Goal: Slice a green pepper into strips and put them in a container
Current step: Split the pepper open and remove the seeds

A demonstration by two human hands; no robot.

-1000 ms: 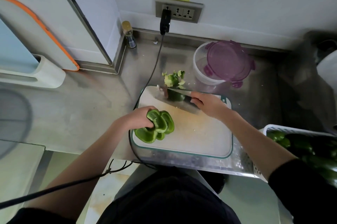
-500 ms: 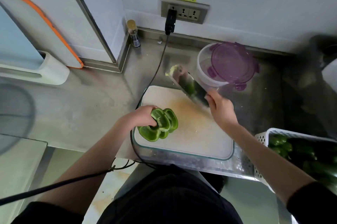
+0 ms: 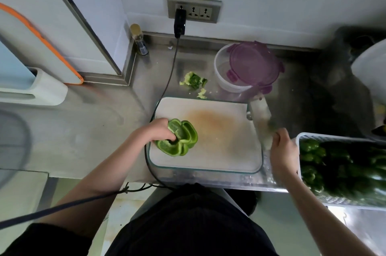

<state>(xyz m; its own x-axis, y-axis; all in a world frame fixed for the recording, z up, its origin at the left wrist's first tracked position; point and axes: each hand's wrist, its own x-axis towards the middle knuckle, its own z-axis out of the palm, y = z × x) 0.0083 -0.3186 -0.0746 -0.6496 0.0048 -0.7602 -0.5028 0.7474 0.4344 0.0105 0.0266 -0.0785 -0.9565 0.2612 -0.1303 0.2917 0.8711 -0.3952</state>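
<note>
Change: right hand (image 3: 283, 149) has carried the broad steel cleaver (image 3: 260, 118) from 12 o'clock to the white rectangular cutting board's (image 3: 219, 157) 3 o'clock edge.
Right fingers: curled round handle.
Left hand (image 3: 154, 130): fingers grip the hollowed green pepper (image 3: 179, 141), board's 9 o'clock.
Container: round clear tub (image 3: 224, 72), 1 o'clock, purple lid (image 3: 253, 63) ajar.

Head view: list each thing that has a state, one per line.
green pepper: cored, unsliced, on cutting board
left hand: grips the pepper
right hand: holds knife at the board's right edge
container: open, purple lid resting askew on it
plug: in socket
</note>
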